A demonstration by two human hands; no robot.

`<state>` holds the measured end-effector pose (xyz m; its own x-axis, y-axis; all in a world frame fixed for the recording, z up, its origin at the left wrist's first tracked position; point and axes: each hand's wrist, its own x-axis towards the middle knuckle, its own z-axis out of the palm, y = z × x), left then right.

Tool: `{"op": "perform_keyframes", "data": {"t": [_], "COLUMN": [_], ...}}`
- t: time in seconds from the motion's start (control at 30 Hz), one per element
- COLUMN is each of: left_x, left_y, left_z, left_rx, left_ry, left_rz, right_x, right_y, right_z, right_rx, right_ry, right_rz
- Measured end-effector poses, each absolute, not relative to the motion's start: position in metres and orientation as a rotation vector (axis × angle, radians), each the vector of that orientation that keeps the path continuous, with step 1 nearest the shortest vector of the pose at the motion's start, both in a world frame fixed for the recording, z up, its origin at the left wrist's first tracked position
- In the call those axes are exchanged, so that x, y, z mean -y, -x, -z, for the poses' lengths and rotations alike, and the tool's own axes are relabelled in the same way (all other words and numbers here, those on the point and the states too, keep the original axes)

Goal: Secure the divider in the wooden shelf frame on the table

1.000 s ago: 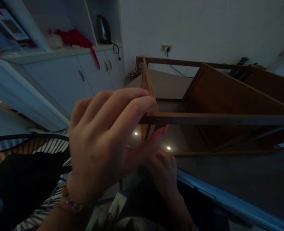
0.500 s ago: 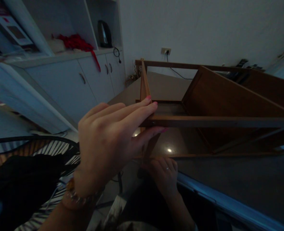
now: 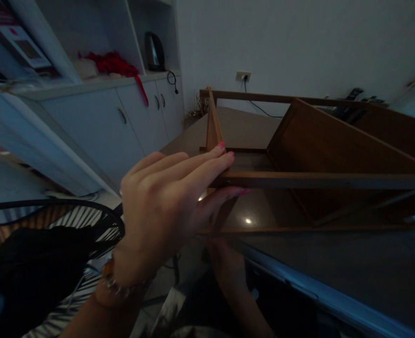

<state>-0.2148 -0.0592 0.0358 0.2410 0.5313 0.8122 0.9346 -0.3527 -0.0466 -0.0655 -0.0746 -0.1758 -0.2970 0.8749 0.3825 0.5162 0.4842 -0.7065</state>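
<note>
Head view: left hand (image 3: 165, 197) partly closed on near-left top corner of boxy brown wooden frame (image 3: 320, 136), thumb under flat rail (image 3: 320, 180). Frame stands on smooth table (image 3: 351, 253), along near edge; right hand (image 3: 228, 265) low by near-left corner, can't tell its grip.

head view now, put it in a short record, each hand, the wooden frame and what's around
left hand: at the near left corner of the wooden frame, fingers over the top, thumb below the near rail
right hand: lower, by the frame's bottom edge; grip cannot be told
bracelet: left wrist
frame: brown, open, panel inside
cabinet: white, at upper left; red cloth and kettle on it
outlet: on the wall, plug in
chair: lower left, black cloth on it
</note>
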Motion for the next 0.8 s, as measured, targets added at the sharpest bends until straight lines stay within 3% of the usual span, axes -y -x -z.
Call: {"op": "perform_keyframes", "data": {"t": [0.13,0.33,0.5,0.8], "left_x": [0.06,0.06,0.059,0.059], "left_y": [0.21,0.209,0.209,0.209], "left_z": [-0.036,-0.035,-0.034,-0.036], "left_rx": [1.409,1.402,1.424,1.423], "left_ry": [1.977,2.037,2.025,2.049], "left_rz": [1.126,1.311,1.307,1.307], "right_x": [0.083,0.091,0.095,0.089], "right_y": [0.081,0.103,0.112,0.094], "right_z": [0.17,0.162,0.169,0.169], "right_rx": [1.539,0.827,0.47,0.6], "right_ry": [1.331,1.086,0.927,0.855], "right_rz": [-1.141,-1.689,-1.814,-1.873]}}
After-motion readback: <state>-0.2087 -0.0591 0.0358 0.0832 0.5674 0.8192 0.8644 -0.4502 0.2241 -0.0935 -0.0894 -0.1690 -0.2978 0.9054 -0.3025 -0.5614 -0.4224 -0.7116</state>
